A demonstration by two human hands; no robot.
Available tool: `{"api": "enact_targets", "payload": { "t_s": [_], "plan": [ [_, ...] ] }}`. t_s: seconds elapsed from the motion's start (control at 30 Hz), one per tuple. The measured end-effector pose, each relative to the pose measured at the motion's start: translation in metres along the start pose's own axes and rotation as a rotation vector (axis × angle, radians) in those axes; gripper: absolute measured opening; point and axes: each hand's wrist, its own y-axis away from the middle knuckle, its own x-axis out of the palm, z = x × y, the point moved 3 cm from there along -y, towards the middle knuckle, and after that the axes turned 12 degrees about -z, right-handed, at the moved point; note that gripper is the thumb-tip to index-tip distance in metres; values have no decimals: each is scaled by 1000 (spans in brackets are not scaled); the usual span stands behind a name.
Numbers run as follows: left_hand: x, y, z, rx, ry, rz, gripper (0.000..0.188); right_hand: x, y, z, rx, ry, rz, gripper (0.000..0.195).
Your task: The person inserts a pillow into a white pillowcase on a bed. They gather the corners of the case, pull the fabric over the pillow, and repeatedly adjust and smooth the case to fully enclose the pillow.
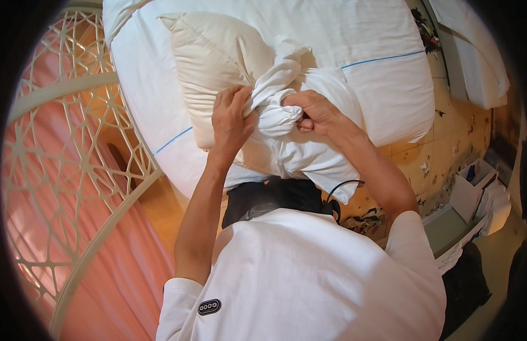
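Before me a cream pillow point(212, 55) lies on a bed with a white cover point(374, 25) crossed by a blue line. White cloth point(280, 113), twisted and knotted, wraps around the pillow's middle. My left hand point(233, 119) grips the cloth at the left of the knot, its fingers partly hidden behind the folds. On the knot's right side, my right hand point(316, 113) pinches a loop of the same cloth between thumb and fingers. A loose corner of the cloth hangs below, near the bed's front edge.
A cream lattice screen point(82, 166) stands at the left, with pink fabric point(118, 264) behind it. On the right are a tiled floor point(412, 166) with scattered debris, a white box point(472, 187), and a white-draped piece of furniture point(472, 64). A black cable loops near my waist.
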Motion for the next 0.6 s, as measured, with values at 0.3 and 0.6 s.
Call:
{"api": "enact_targets", "payload": {
  "t_s": [0.3, 0.6],
  "plan": [
    [-19, 46, -19, -357, -6, 31, 20, -2, 22, -14, -24, -29, 44, 13],
    [-8, 27, -17, -1379, 827, 62, 20, -9, 25, -34, -175, 58, 48, 16]
  ]
}}
